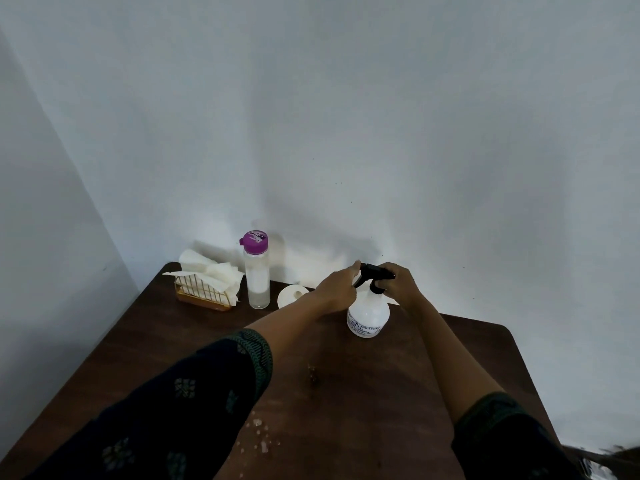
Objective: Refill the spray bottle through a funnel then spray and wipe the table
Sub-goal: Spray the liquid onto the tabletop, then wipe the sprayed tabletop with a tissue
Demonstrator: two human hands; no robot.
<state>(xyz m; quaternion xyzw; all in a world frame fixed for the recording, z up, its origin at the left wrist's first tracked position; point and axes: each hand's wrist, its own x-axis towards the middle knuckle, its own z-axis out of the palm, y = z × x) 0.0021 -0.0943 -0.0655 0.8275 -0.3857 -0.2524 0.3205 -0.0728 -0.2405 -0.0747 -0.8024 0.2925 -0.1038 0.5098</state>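
Note:
A white spray bottle (368,313) with a black trigger head stands upright on the dark wooden table (363,393). My right hand (401,284) grips the black head from the right. My left hand (337,287) holds the neck of the spray bottle from the left, thumb raised. A white funnel (292,295) lies upside down near the table's far edge. To its left stands a clear refill bottle (257,271) with a purple cap. Part of the trigger head is hidden by my fingers.
A gold wire holder (202,292) with white paper napkins (211,270) sits at the table's far left corner. Crumbs and white specks (263,441) lie on the near middle of the table. Grey walls close the back and left.

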